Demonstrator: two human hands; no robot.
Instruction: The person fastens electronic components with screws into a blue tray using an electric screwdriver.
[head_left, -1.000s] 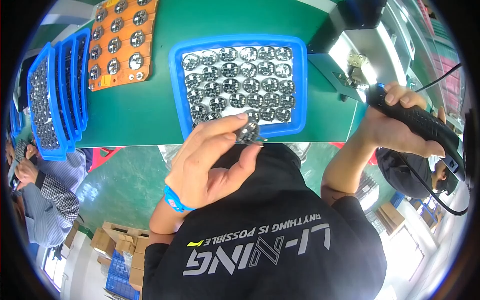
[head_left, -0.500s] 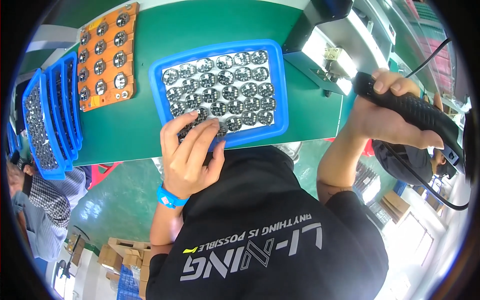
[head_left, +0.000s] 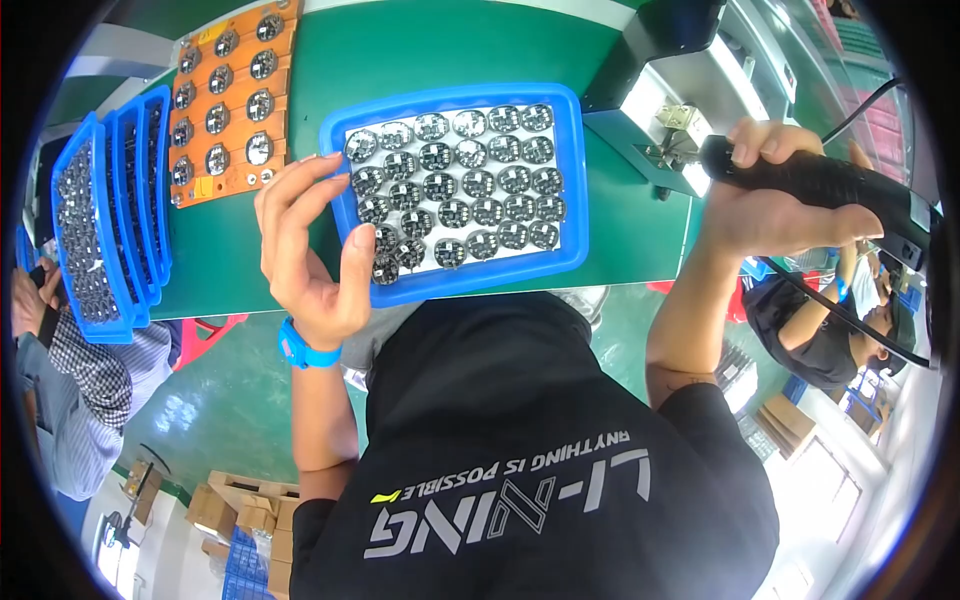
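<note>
The left hand point(head_left: 312, 285) is held half open and empty at the left edge of a blue tray point(head_left: 490, 275), where round circuit boards point(head_left: 439, 186) are set in rows and bunched at the near left corner. The tray is placed along the near edge of the green table point(head_left: 630, 245). A black handheld tool point(head_left: 835, 187) is firmly wrapped by the right hand point(head_left: 770, 220).

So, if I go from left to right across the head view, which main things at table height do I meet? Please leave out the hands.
Row of blue trays → orange board with round parts → single blue tray with white lining → black machine with lit interior → black handheld device.
</note>
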